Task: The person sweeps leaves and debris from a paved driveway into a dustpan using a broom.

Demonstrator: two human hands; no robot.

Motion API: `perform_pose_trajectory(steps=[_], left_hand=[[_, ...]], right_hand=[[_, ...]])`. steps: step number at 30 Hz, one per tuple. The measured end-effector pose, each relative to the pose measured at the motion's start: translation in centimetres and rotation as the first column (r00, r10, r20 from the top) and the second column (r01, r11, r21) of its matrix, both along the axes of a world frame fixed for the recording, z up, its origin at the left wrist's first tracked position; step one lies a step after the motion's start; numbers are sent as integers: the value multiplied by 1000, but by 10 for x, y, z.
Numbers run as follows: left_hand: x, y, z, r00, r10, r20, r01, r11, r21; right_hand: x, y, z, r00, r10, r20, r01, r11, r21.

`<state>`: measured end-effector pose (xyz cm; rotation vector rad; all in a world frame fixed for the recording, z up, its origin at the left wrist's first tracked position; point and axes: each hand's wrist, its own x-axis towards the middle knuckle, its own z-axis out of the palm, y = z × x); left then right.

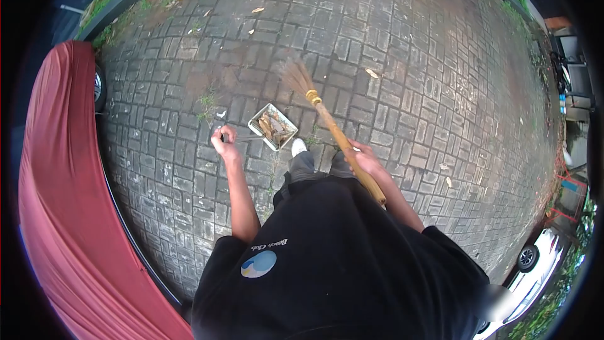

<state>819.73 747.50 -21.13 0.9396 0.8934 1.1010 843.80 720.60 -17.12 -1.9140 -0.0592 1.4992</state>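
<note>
My right hand (pixel 366 160) is closed around the wooden handle of a short broom (pixel 336 133). Its bristles fan out near the paving, a little blurred, and a yellow band binds them. In my left hand (pixel 225 143) is the dark grip of a long-handled dustpan; a thin rod runs from it to the pan. The white, basket-like dustpan (pixel 290 127) is at ground level in front of my feet, between my two hands. Dry brown leaves (pixel 270 127) lie inside it. One white shoe (pixel 298 147) shows right beside the pan.
Brick paving (pixel 340 31) spreads all around, with scattered fallen leaves (pixel 372 73) and small weeds (pixel 206 104). A car under a red cover (pixel 60 170) stands at left. A white car (pixel 535 277) is at lower right. A kerb (pixel 126 1) edges the far side.
</note>
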Motion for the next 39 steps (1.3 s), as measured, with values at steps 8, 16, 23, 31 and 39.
perform_pose_trajectory(steps=[8, 16, 23, 31, 39], left_hand=[[129, -7, 20, 972, -225, 62, 218, 971, 102], [331, -34, -4, 934, -338, 113, 337, 941, 31], [483, -67, -32, 883, -467, 52, 468, 883, -22], [560, -91, -24, 905, -425, -10, 425, 905, -24], [565, -103, -31, 846, -528, -73, 527, 849, -27]], right_hand=[[69, -61, 7, 929, -310, 203, 316, 949, 7], [237, -94, -47, 810, -235, 538, 365, 920, -146], [375, -104, -116, 895, -137, 425, 250, 943, -222], [405, -174, 10, 975, -199, -103, 187, 976, -114], [390, -171, 20, 969, -195, 151, 215, 968, -132]])
